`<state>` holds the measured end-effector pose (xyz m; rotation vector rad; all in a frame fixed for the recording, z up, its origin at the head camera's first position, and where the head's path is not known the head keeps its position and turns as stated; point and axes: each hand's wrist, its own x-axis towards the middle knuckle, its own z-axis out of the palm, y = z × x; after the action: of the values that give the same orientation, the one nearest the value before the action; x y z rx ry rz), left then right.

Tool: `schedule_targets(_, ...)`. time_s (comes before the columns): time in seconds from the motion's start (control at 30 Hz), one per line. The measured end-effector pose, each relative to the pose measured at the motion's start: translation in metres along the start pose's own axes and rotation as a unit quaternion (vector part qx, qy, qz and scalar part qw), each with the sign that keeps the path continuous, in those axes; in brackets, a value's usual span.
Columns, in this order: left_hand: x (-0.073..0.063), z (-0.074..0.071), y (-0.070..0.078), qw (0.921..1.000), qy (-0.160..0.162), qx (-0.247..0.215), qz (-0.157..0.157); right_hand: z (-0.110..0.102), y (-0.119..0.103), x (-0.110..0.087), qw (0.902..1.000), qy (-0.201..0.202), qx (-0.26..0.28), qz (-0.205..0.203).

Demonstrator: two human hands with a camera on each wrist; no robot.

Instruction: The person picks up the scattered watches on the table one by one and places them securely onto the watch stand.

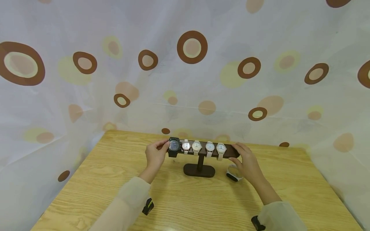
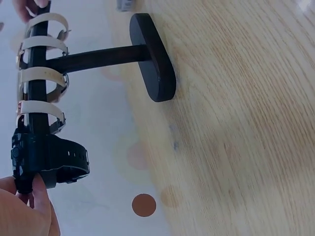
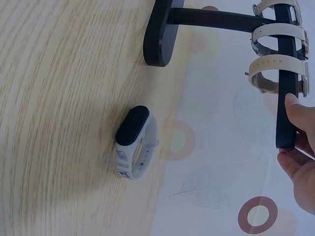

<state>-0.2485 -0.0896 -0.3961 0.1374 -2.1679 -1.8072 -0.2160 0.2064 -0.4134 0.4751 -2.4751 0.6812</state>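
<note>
A dark brown T-shaped watch stand (image 1: 199,170) stands upright on the table, its bar carrying several watches side by side. At the bar's left end sits a chunky black watch (image 1: 174,146), which my left hand (image 1: 155,155) pinches with thumb and fingers. Its looped strap hangs around the bar in the left wrist view. To its right are several watches with pale straps (image 1: 197,146). My right hand (image 1: 248,163) grips the bare right end of the bar (image 3: 286,123), thumb on one side and fingers on the other.
A white fitness band (image 3: 135,135) with a dark screen lies on the wooden table (image 1: 185,199), below the bar's right end. A patterned white sheet (image 1: 185,83) hangs behind the table and at both sides. Dark straps (image 1: 148,206) show at both sleeves.
</note>
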Motion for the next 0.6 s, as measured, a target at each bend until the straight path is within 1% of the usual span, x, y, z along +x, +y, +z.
schedule_targets(0.17, 0.0003, 0.0013, -0.0039, 1.0000, 0.003, 0.000, 0.003, 0.0003, 0.0007, -0.0005, 1.0000, -0.003, 0.003, 0.002)
schedule_targets(0.37, 0.0005, 0.0015, -0.0050, 1.0000, 0.006, 0.000, 0.002, 0.0005, 0.0012, -0.0004, 1.0000, -0.004, 0.005, 0.004)
schedule_targets(0.47, 0.0010, 0.0016, -0.0052, 1.0000, 0.005, -0.002, 0.000, 0.0005, 0.0012, -0.0001, 0.9999, -0.006, 0.006, 0.006)
schedule_targets(0.6, 0.0014, 0.0021, -0.0052, 0.9999, -0.005, -0.010, -0.004, 0.0007, 0.0013, 0.0002, 0.9999, -0.008, 0.006, 0.011)
